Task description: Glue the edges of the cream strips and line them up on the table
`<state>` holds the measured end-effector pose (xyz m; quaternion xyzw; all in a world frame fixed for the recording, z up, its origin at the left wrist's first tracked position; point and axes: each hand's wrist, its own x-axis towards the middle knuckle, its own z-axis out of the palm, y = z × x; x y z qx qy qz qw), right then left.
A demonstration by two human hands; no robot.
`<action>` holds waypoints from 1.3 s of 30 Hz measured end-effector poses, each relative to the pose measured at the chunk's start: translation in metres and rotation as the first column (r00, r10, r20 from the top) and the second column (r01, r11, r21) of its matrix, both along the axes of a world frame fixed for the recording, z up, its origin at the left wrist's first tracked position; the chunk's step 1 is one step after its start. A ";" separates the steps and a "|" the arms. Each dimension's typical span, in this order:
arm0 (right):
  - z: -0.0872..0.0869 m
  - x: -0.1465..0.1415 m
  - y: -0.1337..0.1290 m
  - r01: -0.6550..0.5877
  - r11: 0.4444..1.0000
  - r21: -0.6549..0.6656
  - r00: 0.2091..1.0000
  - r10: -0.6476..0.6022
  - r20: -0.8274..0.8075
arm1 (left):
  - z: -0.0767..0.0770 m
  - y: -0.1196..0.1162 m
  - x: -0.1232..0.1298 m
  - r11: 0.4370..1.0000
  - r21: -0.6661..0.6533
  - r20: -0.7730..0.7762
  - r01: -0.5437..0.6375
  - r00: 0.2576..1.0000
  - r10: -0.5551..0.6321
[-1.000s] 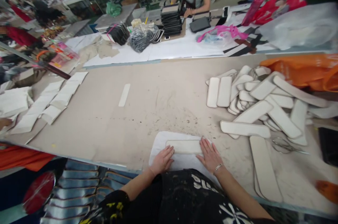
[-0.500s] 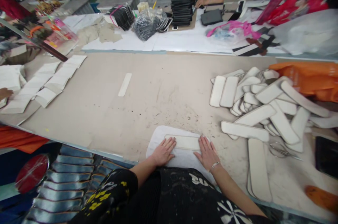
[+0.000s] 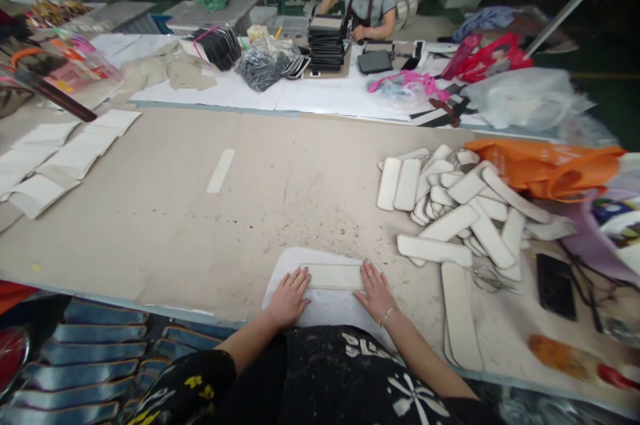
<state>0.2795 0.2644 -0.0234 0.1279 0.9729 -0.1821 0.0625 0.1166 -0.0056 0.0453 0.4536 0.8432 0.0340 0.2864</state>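
A long cream strip with rounded corners (image 3: 334,276) lies flat across a white cloth (image 3: 325,311) at the table's front edge. My left hand (image 3: 290,297) rests flat on the strip's left end, fingers extended, thumb toward the middle. On the right end lies my right hand (image 3: 375,293), also flat with fingers extended and a bracelet at the wrist. Both palms touch the cloth. The strip's ends are partly covered by my fingers.
To the right is a heap of similar cream strips (image 3: 435,251), with scissors (image 3: 493,279), a phone (image 3: 556,286) and an orange bag (image 3: 550,168). A single strip (image 3: 221,171) lies left of centre. White pieces (image 3: 75,153) sit far left. Across the table sits a masked person (image 3: 367,1).
The view has turned to the right and tilted up slightly, so more of the right side shows. Both hands remain flat on the strip.
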 end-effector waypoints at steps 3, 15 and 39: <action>0.009 -0.009 0.002 0.200 0.973 -0.115 0.976 -0.209 -0.066 | 0.006 0.004 -0.003 0.997 0.054 0.038 -0.055 0.998 0.053; 0.060 -0.029 -0.014 0.527 0.444 -0.725 0.840 -0.405 0.362 | 0.023 0.005 -0.003 0.396 -0.137 0.677 -0.908 0.206 0.707; 0.130 0.005 -0.026 0.230 0.502 -0.834 0.958 -0.268 0.102 | 0.059 0.100 0.002 -0.121 -0.206 0.974 -0.971 -0.216 0.072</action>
